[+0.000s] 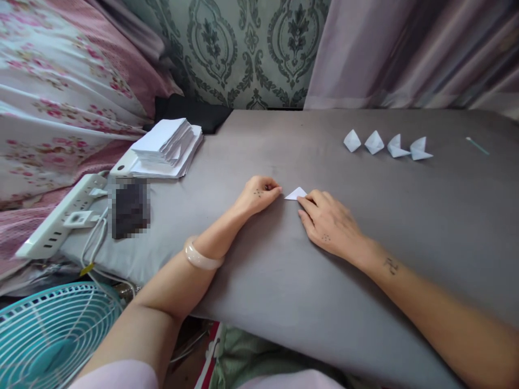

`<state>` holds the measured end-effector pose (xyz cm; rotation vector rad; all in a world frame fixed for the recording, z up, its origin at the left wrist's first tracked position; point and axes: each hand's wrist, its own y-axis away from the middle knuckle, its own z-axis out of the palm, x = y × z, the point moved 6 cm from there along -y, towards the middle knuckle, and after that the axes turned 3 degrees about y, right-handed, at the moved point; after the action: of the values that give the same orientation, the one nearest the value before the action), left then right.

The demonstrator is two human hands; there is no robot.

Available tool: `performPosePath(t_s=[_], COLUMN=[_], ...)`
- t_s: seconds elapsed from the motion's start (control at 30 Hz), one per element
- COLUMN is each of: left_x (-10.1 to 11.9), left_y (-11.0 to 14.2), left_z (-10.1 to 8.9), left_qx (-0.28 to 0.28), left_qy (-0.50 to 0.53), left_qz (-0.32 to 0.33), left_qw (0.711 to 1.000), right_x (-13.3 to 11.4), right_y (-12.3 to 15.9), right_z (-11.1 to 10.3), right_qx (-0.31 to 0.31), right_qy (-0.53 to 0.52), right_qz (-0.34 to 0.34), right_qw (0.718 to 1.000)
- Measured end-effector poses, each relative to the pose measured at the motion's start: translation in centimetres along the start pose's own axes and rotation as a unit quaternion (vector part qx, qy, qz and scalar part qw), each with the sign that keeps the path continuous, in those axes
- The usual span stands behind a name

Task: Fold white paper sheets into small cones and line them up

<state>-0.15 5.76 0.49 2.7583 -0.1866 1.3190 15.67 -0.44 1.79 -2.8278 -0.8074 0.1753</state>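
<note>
A small white folded paper [295, 193], triangular in outline, lies on the grey cloth surface in front of me. My right hand [330, 221] holds its right part down, with the fingers covering that end. Just off the paper's left corner is my left hand [259, 194], its fingers curled together and apart from the paper, with nothing visible in them. Farther back on the right stands a row of several folded paper pieces [374, 142]; the two on the right have a pointed, boat-like shape.
At the back left is a stack of white paper [162, 148], near a black cloth [194, 112]. A power strip [60, 219] with cables and a blurred dark object [130, 209] lie at left. A fan [60, 335] stands below. A thin stick [477, 145] lies far right.
</note>
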Motion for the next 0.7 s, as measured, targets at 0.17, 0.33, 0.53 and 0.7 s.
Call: performPosePath(t_s=[0.17,0.33,0.53,0.7], left_x=[0.3,0.8,1.4,1.5], left_y=[0.6,0.7,0.6,0.2], left_z=[1.0,1.1,1.5,1.8], left_qx=[-0.050,-0.026,-0.011,-0.023], left_qy=[0.015,-0.007,-0.069,-0.099], left_qz=[0.004,-0.009,-0.004,-0.004], left_qw=[0.999,1.000,0.998,0.995], right_x=[0.3,0.8,1.0,0.8], right_y=[-0.2,-0.3,-0.3,0.0], right_z=[0.3,0.6,0.8,0.7], right_qx=[0.001,-0.004,-0.009,-0.002], right_qy=[-0.020,-0.058,-0.072,-0.053], right_qz=[0.010,0.019,0.025,0.021], right_qw=[1.000,0.998,0.997,0.998])
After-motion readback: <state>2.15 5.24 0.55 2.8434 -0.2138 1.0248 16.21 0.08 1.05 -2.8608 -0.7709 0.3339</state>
